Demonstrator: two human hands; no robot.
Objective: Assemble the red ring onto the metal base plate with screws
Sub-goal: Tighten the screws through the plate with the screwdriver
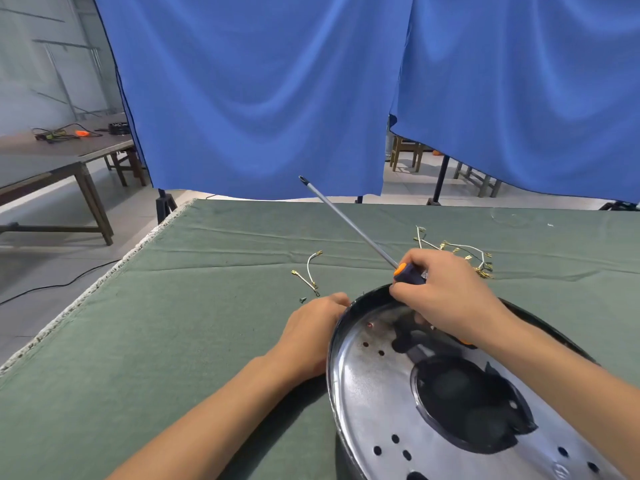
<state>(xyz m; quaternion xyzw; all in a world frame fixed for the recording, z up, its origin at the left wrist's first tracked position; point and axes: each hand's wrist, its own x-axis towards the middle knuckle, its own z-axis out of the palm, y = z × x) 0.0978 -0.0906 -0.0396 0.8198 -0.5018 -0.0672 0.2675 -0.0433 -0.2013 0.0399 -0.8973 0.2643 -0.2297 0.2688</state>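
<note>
- Step in hand, by judgement: early prep, tool picked up and metal base plate (367, 382) steadied; no screw visibly driven yet.
- Red ring: not identifiable anywhere; only a tiny reddish speck (370, 324) on the plate near its far holes, too small to tell what.
- Base plate: round, shiny, dark rim, lying on green tabletop (173, 341) at near right, partly cut off by frame edge; small holes across it, big dark opening in the middle.
- Right hand (446, 299): fingers curled round dark-and-orange handle of screwdriver (349, 227), over far rim of plate; shaft pointing up and away to the left, tip in air, well apart from any hole.
- Left hand (311, 330): resting against left outer rim of plate, fingers bent at the rim; actual grip on rim hidden, cannot tell.
- Small screw (303, 300) on cloth just beside left hand; short wire (311, 271) with brass terminals beyond it, wire bundle (460, 254) behind right hand.
- Next move calls for: finding and seating the ring over plate holes, fetching a screw, swinging the tip down and square into a hole.
- Risk: long shaft, easy to slip off the screw head.
</note>
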